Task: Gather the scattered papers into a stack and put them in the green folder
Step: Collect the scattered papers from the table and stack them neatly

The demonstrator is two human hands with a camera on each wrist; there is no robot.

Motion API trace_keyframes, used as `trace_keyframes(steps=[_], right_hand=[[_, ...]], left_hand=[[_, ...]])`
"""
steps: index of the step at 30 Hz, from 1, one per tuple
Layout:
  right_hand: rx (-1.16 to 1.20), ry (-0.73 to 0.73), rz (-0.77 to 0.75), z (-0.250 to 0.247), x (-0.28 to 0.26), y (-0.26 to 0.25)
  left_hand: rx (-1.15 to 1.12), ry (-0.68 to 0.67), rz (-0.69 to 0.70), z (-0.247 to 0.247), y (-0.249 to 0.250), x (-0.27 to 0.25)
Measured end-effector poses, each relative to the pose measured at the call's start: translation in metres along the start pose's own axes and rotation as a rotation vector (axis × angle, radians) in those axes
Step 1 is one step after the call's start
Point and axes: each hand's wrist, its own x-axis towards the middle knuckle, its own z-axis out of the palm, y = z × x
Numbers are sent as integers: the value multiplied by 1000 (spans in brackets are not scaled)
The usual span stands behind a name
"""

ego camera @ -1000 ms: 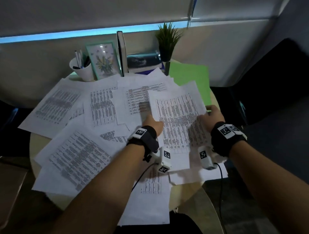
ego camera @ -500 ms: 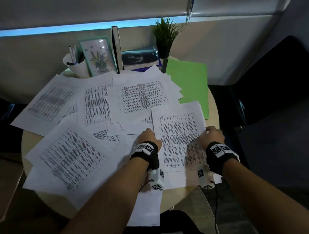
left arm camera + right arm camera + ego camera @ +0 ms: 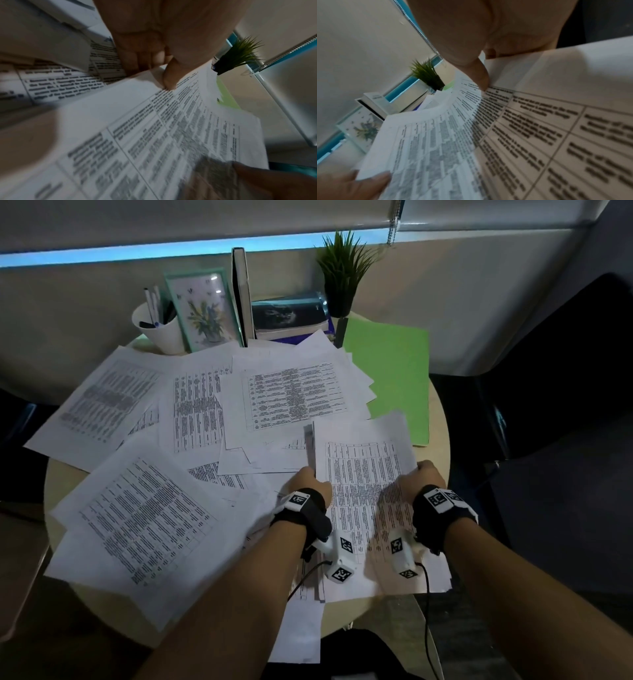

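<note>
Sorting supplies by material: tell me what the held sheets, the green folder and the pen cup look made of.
Held sheets: thin printed paper, matte; they bend between both hands. Green folder: probably card, flat, matte, uniform colour. Pen cup: smooth white, plastic or ceramic; cannot tell.

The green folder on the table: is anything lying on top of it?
Printed sheets overlap the green folder along its left edge; the rest is bare. What lies beneath those sheets is hidden.

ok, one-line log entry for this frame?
phase: gathering | left hand: grips paper stack left edge | right hand: grips right edge | green folder: closed, no papers in | loose sheets: still scattered
</note>
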Motion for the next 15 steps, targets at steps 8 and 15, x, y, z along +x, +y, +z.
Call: trace_keyframes(steps=[8,15], right_hand=[[323,209,-293,-18,-15,-22],[690,411,-554,-64,-46,-69]], left_hand=[[-335,131,167,-28,33,-13],[-533,332,510,-71,85,-35]])
